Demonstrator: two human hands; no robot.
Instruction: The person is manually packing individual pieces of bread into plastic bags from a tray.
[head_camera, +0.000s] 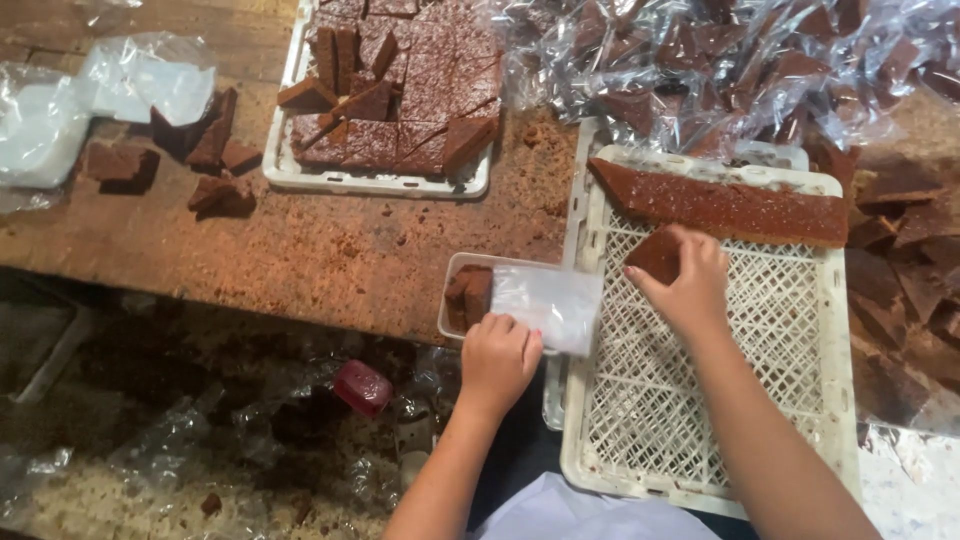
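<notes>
Left hand (497, 360): fingers curled on the near edge of a clear bag (550, 305) lying over a small tray (452, 300) on the surface (330, 250); two brown pieces (468, 295) in the tray. Right hand (690, 285): grip closed round a brown wedge (655, 255), above the white crate (700, 400). Crate holds one long slab (720, 205) only. Wrapped pieces (720, 60) heaped at the far side. Cut block (400, 90) in far tray and loose pieces (900, 260) at right unwrapped. Judgement: part done, much left.
</notes>
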